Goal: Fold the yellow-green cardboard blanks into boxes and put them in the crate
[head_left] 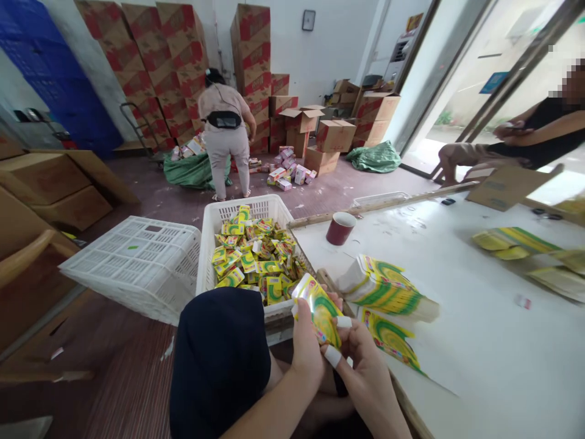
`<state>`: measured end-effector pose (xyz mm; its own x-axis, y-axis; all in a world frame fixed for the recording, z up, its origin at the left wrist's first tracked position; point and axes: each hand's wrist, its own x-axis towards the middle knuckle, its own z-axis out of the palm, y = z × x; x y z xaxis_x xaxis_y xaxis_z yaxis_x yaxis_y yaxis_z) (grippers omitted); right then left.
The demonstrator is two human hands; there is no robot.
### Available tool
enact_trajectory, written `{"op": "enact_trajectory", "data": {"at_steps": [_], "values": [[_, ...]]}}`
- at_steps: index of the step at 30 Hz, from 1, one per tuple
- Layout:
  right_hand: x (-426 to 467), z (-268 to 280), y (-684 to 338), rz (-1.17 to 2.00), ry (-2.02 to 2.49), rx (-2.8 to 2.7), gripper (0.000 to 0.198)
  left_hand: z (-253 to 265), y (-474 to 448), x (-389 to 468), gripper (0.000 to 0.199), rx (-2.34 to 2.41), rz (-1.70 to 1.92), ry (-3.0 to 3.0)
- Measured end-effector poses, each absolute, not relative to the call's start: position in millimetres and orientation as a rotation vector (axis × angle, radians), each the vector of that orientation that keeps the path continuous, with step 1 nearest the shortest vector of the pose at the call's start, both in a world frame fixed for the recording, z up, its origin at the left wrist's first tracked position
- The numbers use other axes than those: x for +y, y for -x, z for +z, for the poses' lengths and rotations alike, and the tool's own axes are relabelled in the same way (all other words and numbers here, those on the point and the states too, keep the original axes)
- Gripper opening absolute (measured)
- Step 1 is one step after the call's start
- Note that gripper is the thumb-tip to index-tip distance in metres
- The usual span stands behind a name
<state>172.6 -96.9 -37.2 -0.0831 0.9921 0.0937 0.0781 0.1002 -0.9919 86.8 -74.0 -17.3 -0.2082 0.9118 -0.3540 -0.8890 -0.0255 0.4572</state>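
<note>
- Left of frame: a white crate (128, 250)
- Centre: a white basket (207, 250) filled with yellow boxes (269, 267)
- Lower centre: left hand (308, 350), its grip around a yellow-green carton (320, 308)
- Just right of centre: a dark red mug (337, 231) on the table (493, 341)
- Below it: right hand (363, 350), its grip pinching the carton's lower end
- Further right: stacked flat cartons (388, 289)

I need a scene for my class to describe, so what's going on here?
A seated person holds a yellow-green carton in both hands: the left hand grips its sides, and the right hand has its thumb and a finger at the lower end. Similar boxes fill much of a white crate just ahead. On the table, a stack of cartons lies near a mug. Beyond, a co-worker stoops beside a green sack.
</note>
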Motion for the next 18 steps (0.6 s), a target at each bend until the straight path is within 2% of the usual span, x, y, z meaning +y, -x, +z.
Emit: {"op": "enact_trajectory", "data": {"at_steps": [5, 10, 18], "values": [[-93.9, -37.8, -195.7, 1.108, 1.234, -1.308, 0.033, -19.0, -101.9, -73.4, 0.069, 0.684, 1.57, -0.023], [-95.4, -36.8, -227.3, 1.205, 1.274, -1.086, 0.052, -31.1, -117.5, -74.8, 0.061, 0.805, 1.499, 0.03], [-94.4, -19.4, -304.4, 0.655, 1.438, -0.691, 0.061, -51.6, -163.5, -66.9, 0.05, 0.941, 1.394, -0.159]]}}
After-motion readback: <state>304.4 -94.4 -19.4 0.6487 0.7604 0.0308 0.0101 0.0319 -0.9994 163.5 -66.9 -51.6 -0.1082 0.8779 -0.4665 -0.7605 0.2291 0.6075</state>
